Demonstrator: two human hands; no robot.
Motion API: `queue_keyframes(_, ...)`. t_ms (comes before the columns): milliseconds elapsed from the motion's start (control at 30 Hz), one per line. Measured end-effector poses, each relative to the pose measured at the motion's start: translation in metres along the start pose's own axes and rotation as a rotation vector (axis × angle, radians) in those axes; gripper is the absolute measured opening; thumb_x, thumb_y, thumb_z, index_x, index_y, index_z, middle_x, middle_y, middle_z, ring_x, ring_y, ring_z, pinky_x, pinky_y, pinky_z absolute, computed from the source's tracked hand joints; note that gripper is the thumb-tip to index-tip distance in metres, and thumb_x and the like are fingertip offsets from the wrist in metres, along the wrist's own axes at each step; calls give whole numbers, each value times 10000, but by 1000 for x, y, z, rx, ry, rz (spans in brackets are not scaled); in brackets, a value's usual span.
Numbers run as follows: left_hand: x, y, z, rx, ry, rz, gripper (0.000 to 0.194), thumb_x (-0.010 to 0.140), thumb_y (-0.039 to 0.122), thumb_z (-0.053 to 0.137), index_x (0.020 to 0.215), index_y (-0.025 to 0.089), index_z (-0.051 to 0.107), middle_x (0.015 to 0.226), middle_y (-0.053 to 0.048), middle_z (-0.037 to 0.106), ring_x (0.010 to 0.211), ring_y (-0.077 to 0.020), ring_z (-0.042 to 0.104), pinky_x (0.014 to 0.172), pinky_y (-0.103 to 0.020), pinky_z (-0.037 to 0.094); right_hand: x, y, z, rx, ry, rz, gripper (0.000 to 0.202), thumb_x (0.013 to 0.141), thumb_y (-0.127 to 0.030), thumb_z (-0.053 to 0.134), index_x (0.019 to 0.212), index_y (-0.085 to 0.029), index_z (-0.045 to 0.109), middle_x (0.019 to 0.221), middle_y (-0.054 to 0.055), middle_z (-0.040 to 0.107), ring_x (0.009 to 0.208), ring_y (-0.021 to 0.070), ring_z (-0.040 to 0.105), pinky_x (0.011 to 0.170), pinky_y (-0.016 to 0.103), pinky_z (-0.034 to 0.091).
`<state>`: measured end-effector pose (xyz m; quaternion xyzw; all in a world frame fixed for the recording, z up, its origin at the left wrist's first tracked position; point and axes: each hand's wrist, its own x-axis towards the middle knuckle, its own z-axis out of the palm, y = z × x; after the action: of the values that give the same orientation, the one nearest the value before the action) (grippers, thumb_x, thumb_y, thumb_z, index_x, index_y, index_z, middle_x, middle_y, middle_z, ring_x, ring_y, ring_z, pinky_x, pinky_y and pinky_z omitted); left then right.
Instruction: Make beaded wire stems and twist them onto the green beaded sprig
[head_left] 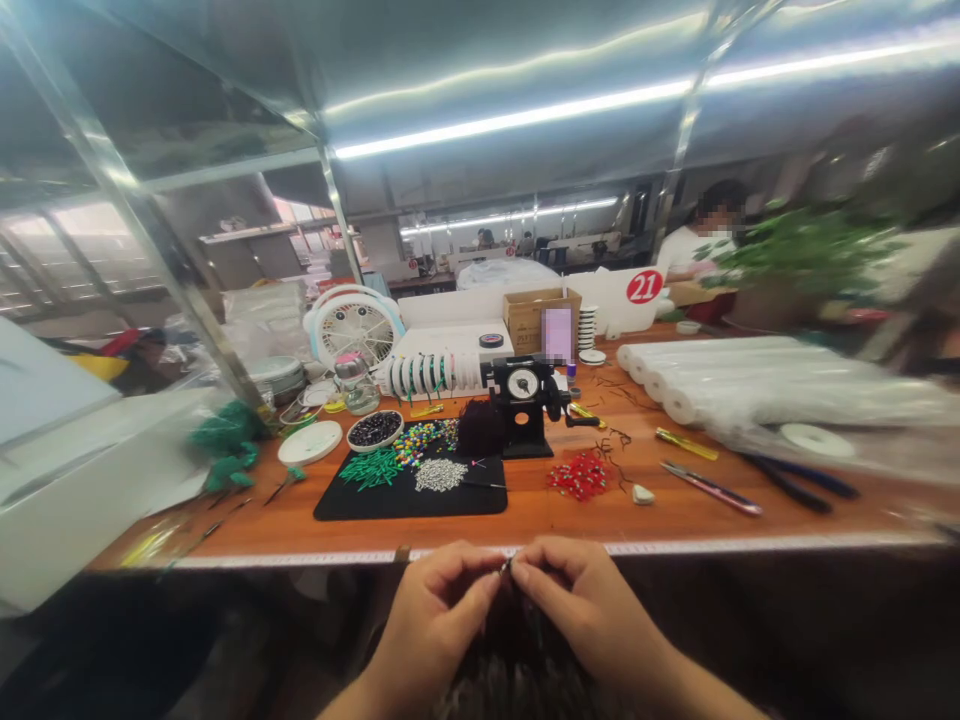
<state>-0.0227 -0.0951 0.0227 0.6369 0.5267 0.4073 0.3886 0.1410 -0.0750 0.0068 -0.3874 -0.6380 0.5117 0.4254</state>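
Observation:
Just in front of the table edge, my left hand [442,605] and my right hand [581,600] meet fingertip to fingertip. Both are closed in a pinch on a small dark piece, perhaps thin cord [506,566], too small to make out fully. Beyond them lies a black mat [375,503] with green tube beads [373,468], silver beads [441,475] and mixed coloured beads [415,443]. A white dish [349,441] of dark beads sits at the mat's back left. To the mat's right is a pile of red beads [579,477] on the wood.
A black hand-cranked winder [525,405] carrying white spools [431,375] stands behind the mat. Rolls of clear wrap [750,380], tweezers [709,487] and dark-handled pliers [806,485] lie right. A white fan [355,330] stands back left; a person [686,250] sits beyond the table.

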Motion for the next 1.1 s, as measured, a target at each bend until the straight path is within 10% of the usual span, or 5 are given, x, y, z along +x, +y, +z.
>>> queue_keyframes(467, -5, -5, 4, 273, 59, 158, 212, 873, 302, 464, 705, 187, 526, 654, 4, 528, 619, -137, 495, 596, -244, 381, 0, 0, -2, -35, -51, -24, 272, 810, -332, 527, 612, -151, 568, 543, -12, 522, 532, 122, 442, 519, 230, 347)
queue_keyframes(1100, 8, -2, 8, -468, -259, -474, 217, 668, 365, 594, 646, 188, 471, 461, 68, 457, 310, -49, 351, 296, -173, 151, 6, -2, -16, -38, -238, 29, 257, 793, -298, 545, 608, -133, 614, 555, 17, 596, 538, 137, 515, 525, 235, 372)
